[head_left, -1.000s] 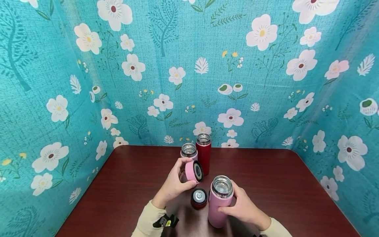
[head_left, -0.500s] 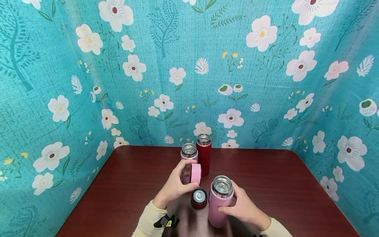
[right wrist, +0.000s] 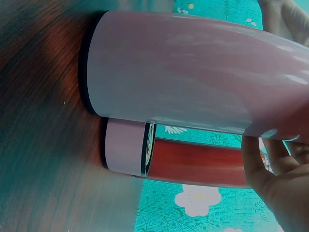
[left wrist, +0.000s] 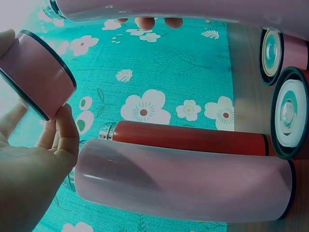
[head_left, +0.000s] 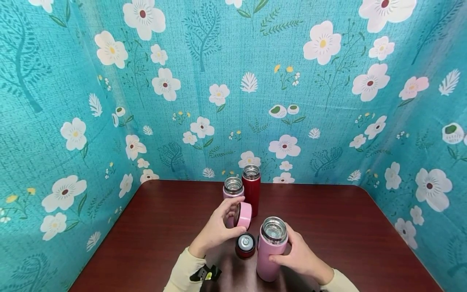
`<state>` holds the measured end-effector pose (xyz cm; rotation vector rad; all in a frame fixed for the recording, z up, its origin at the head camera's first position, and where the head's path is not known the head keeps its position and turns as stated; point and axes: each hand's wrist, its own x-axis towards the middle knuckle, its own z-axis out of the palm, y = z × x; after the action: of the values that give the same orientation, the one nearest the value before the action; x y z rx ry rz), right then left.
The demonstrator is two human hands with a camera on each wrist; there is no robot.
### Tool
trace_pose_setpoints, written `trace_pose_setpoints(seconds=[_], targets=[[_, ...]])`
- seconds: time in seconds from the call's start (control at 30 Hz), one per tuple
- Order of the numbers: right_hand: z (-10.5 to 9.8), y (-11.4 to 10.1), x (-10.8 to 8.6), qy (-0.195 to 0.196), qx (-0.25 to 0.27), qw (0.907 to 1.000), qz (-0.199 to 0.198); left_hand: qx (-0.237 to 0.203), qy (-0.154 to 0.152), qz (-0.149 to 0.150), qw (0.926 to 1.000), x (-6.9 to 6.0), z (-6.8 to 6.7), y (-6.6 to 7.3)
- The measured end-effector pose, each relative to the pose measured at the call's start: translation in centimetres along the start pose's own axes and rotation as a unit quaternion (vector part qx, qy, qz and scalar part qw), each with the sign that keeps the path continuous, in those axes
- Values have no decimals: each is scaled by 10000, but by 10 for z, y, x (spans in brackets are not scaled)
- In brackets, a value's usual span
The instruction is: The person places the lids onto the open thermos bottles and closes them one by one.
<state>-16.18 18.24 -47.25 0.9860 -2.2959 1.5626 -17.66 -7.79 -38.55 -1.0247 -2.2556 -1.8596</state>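
Note:
My left hand pinches a pink bottle lid by its edges above the table, fingers and thumb curled round it. In the left wrist view this lid is tilted. My right hand grips a pink thermos bottle, upright on the table with its steel mouth uncovered. Between the hands a red lid lies underside up. Behind the left hand stands a second uncovered pink bottle, partly hidden, beside an uncovered red bottle.
Another pink lid rests on the table close to the gripped bottle; the head view mostly hides it. A flowered turquoise cloth hangs along the back and sides of the table.
The pink lid in my left hand has turned: its underside faced right, and now its pink side and top edge show. It shifted slightly right. My right hand and the bottle stay put.

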Motion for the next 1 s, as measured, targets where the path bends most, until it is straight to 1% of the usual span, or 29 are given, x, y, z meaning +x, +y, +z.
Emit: trace_pose_setpoints(seconds=[0.17, 0.23, 0.3, 0.43, 0.67, 0.73, 0.87, 0.93, 1.0], targets=[[0, 4, -1, 9, -76, 10000, -28, 5, 53, -291, 9996, 0, 1, 4], [0, 5, -1, 21, -109, 9999, -70, 50, 84, -301, 9995, 0, 1, 5], [1, 5, -1, 31, -119, 9999, -79, 102, 134, -272, 9995, 0, 2, 5], [0, 3, -1, 18, -116, 9999, -52, 127, 193, -113, 9997, 1, 3, 6], [-1, 0, 1, -26, -50, 9998, 190, 185, 91, 225, 9995, 5, 3, 10], [-1, -1, 1, -20, -45, 9999, 165, 214, 64, 247, 9994, 7, 3, 12], [-2, -3, 2, -42, -116, 9998, 126, 253, 1, 102, 9996, 8, 3, 12], [-2, -5, 1, -84, -165, 9996, 190, 282, -13, -17, 9996, 9, 4, 6], [-3, -8, 0, -130, -149, 9992, 356, 353, -19, -99, 9993, 10, 5, -2]])
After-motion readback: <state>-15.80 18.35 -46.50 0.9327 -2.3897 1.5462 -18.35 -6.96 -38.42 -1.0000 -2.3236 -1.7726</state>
